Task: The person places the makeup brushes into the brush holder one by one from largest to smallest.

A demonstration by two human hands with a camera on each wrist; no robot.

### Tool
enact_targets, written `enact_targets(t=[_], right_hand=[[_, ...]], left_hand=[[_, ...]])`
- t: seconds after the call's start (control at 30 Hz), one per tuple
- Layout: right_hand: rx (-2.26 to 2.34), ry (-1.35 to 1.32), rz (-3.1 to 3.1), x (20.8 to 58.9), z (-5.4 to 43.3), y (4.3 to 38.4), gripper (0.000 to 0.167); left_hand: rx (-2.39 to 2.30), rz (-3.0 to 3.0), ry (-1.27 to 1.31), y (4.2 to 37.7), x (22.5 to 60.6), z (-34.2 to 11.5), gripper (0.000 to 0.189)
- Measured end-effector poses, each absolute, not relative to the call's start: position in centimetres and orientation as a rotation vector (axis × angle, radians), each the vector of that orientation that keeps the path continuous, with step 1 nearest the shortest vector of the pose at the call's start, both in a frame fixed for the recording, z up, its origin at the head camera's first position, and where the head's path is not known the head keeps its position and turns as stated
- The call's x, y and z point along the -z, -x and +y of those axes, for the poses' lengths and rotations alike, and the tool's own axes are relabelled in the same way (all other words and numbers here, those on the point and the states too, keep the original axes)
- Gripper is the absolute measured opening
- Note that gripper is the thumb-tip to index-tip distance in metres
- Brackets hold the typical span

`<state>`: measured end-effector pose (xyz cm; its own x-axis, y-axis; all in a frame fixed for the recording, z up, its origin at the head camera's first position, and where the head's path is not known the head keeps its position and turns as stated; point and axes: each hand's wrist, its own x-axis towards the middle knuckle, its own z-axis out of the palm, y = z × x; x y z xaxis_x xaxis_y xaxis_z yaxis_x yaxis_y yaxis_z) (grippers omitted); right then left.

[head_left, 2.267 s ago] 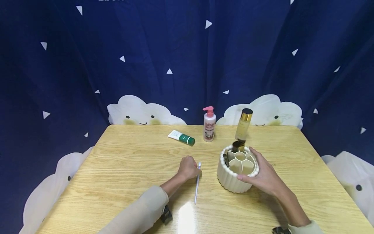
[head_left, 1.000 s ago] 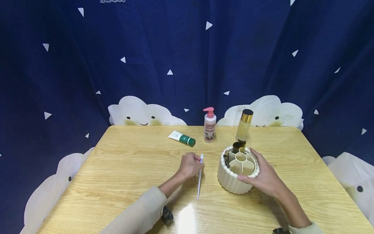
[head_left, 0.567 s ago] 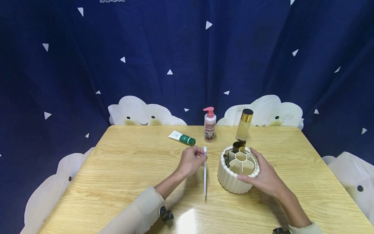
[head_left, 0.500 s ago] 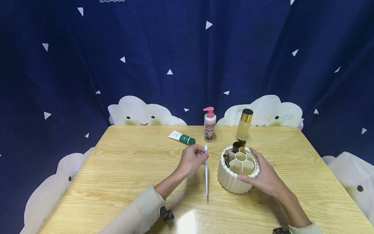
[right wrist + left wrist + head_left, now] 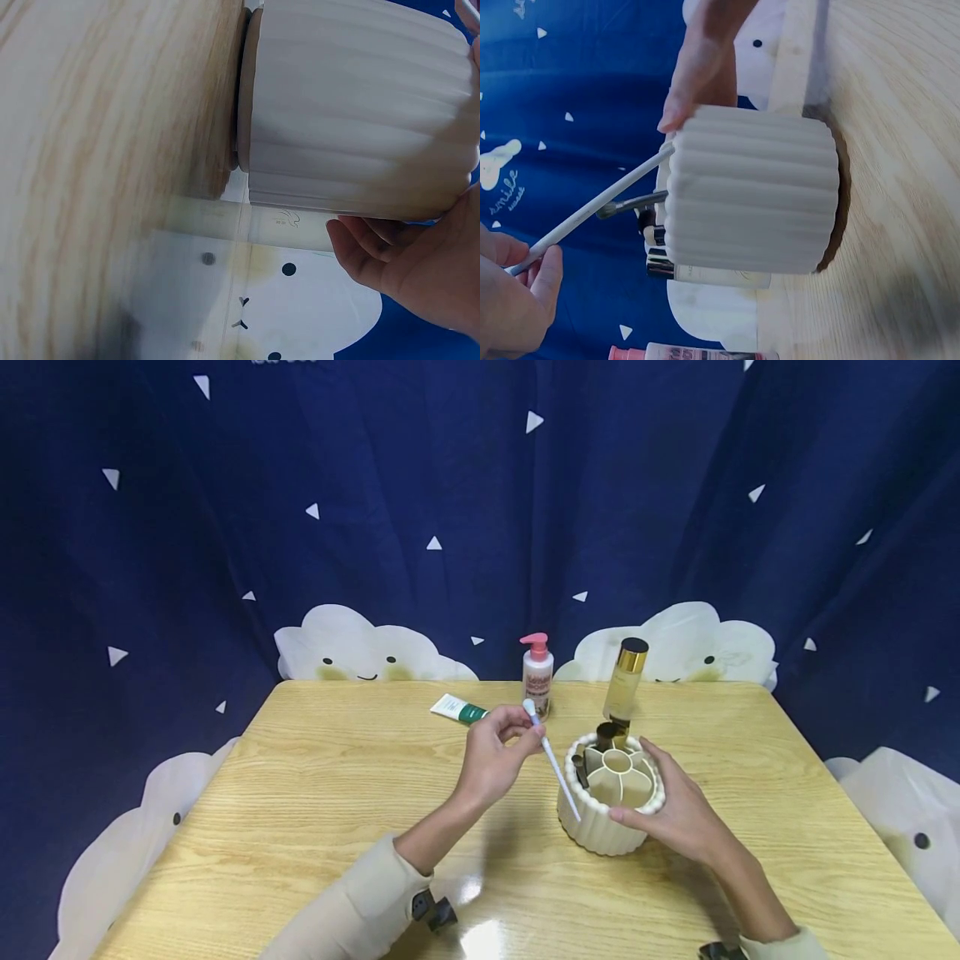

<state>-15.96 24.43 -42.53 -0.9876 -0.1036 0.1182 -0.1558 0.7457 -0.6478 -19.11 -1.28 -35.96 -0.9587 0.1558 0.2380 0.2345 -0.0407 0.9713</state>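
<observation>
My left hand [image 5: 491, 758] pinches a slim white and lavender makeup brush [image 5: 553, 762] between thumb and fingers, its pale head up. The brush slants down to the right, and its handle end overlaps the near side of a cream ribbed brush holder [image 5: 592, 828] in the head view. In the left wrist view the handle tip [image 5: 664, 152] is right at the holder's rim. My right hand [image 5: 682, 814] grips the holder's right side, thumb at the front rim. Two dark makeup brushes [image 5: 605, 735] stand in the holder's left and back compartments; several other petal-shaped compartments show bare.
Behind the holder stands a clear yellowish bottle [image 5: 624, 685] with a gold and black cap. A pink pump bottle [image 5: 537, 672] is at the back middle. A green and white tube [image 5: 457, 708] lies left of it, partly hidden by my left hand. The wooden table [image 5: 337, 793] ends at a blue curtain.
My left hand has lifted the makeup brush from the table and carried it up and right, tilting its lower end toward the holder. The right hand and the holder have stayed in place.
</observation>
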Motion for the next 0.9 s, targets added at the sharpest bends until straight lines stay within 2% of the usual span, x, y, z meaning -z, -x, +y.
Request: enact_targets(t=[0.33,0.9], right_hand=[[-1.067,-0.207,-2.871,42.5,24.5,16.0,0.112],[-1.115,-0.208,-2.857,42.9,24.4,16.1,0.113]], left_hand=[[2.237,-1.97,0.447,18.4,35.6,-0.5,0.02],[1.987,-2.083,0.707,17.7,37.5,0.0,0.013]])
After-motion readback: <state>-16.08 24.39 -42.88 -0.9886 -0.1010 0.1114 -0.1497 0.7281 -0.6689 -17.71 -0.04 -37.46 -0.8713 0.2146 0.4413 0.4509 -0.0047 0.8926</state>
